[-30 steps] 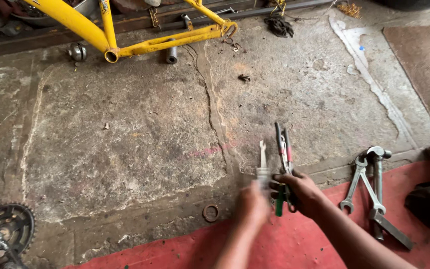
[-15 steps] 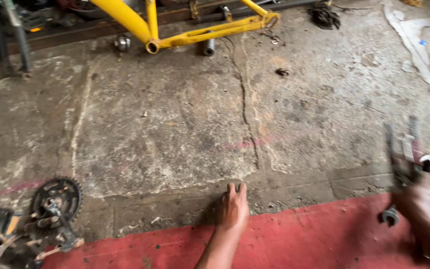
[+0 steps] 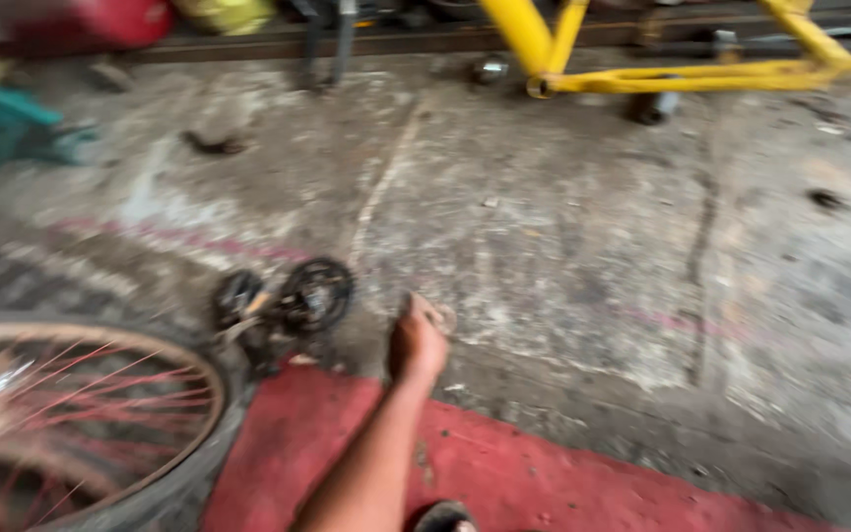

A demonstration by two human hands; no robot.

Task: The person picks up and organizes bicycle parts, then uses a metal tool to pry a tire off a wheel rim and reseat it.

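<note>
I log one hand (image 3: 416, 345), the left, fingers curled loosely on rough, cracked concrete floor (image 3: 563, 227), gripping nothing I can make out. Just left: black toothed crank sprocket (image 3: 315, 294). Further left: spoked wheel (image 3: 71, 424). Far edge: yellow tubular frame (image 3: 682, 74).

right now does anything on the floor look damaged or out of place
The concrete floor is cracked and worn. A loose chainring and crank lies on it beside a wheel, near the left hand. The picture is blurred, so finer damage cannot be judged.
</note>
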